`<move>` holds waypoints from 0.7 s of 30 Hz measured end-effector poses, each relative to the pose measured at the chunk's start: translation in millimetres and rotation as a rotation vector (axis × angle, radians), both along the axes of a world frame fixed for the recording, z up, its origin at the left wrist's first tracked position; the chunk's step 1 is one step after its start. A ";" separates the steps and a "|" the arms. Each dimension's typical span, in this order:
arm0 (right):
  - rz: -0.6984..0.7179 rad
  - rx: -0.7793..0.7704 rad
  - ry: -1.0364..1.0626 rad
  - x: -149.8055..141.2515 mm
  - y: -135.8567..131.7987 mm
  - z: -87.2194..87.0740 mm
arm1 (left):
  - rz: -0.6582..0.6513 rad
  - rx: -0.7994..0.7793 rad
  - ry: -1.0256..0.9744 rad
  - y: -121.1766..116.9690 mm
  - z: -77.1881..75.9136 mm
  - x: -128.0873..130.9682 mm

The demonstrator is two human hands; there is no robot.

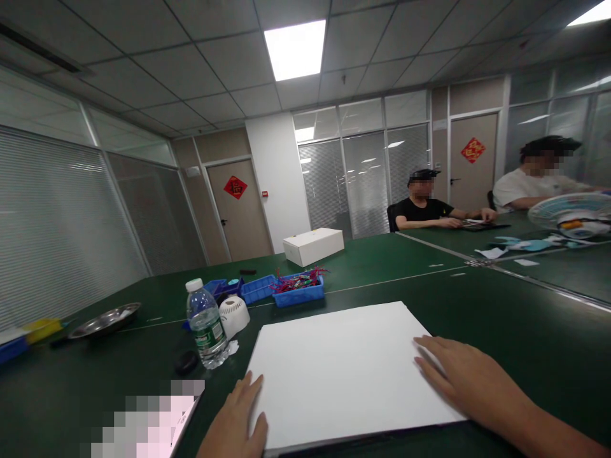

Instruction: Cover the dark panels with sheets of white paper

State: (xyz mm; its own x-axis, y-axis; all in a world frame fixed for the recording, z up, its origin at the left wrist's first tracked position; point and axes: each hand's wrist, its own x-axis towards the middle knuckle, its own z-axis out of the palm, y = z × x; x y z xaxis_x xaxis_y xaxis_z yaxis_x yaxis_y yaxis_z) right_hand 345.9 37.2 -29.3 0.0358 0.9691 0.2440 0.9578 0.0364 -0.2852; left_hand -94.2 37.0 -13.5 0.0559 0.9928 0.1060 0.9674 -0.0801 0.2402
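Observation:
A large blank white sheet [344, 375], perhaps a stack of paper or board, lies flat on the green table [525, 356] in front of me. My left hand [238, 413] rests along its left edge, with thumb and fingers apart. On the opposite side, my right hand [465, 372] lies over the right edge with its fingers stretched out onto the white surface. A dark edge shows beneath the sheet's near side. Close to my left hand stands a capped clear water bottle [207, 327] with a green label.
Beyond the sheet sit blue trays, one [300, 294] full of red wire-like pieces, and a white box [314, 246]. A white vented object [233, 316] stands by the bottle. At left is a metal pan [105, 320]. Two people sit at far right near a fan [575, 216].

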 end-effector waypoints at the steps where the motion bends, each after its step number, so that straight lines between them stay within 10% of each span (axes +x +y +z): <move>1: 0.002 -0.001 0.006 -0.1 -0.4 0.6 | 0.002 -0.017 0.027 -0.7 1.8 2.1; 7: -0.044 0.008 0.209 2.8 2.0 1.1 | -0.008 -0.047 0.071 -2.4 4.3 6.7; 21: -0.010 -0.003 1.507 31.1 11.5 28.8 | -0.024 -0.003 -0.074 0.5 -9.0 1.1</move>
